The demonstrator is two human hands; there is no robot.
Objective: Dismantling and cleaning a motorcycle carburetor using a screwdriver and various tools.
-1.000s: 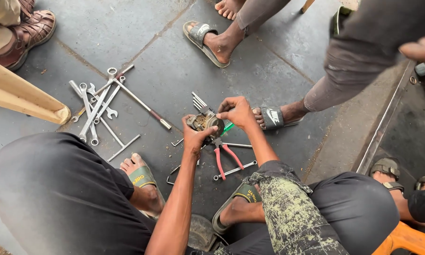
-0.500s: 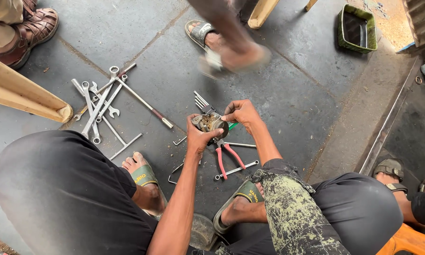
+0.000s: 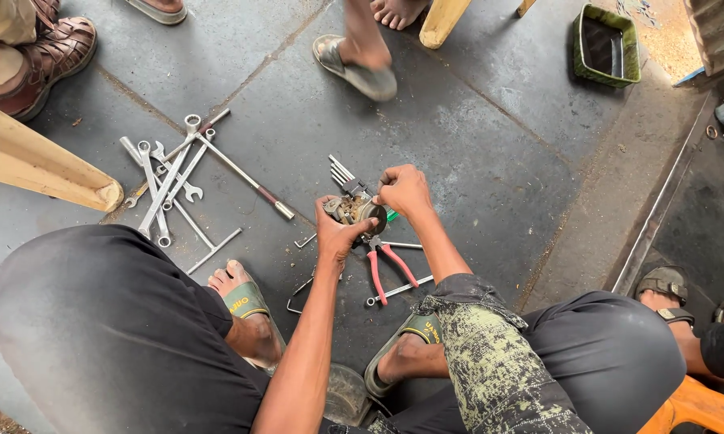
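Two hands hold a small metal engine part above a dark floor strewn with tools.

The dark floor (image 3: 490,161) fills the scene; a green tray (image 3: 605,47) sits far right, a heap of spanners (image 3: 169,181) lies left, and red-handled pliers (image 3: 388,269) rest just near of the hands. At the centre, held off the floor, is the metal part (image 3: 354,210), probably a carburettor. The left hand (image 3: 338,233) cups it from beneath, fingers wrapped snugly round its body. The right hand (image 3: 402,191) pinches narrowly at its top; whether it grips a tool I cannot tell. The part looks rigid, dense for its size and likely oily, so the blocky body seems safest to grasp, away from thin fittings.
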